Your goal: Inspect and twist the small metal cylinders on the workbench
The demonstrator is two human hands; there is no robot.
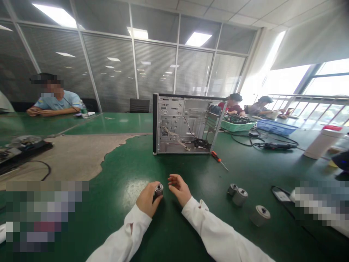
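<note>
My left hand (148, 199) is closed around a small metal cylinder (159, 189) with a dark hole in its top, at or just above the green table. Part of the cylinder is hidden by my fingers. Just to its right, my right hand (180, 189) holds nothing; its fingers are apart and slightly curled. Over to the right stand a small metal cylinder (233, 189), a larger one (240, 197) touching or close beside it, and a wide one (260, 215) nearer to me.
An open computer case (188, 123) stands ahead, with an orange screwdriver (216, 157) at its lower right corner. Green (237, 125) and blue baskets (276, 127) and a power screwdriver with its cable (280, 146) lie at the right. People sit across the green table (128, 160).
</note>
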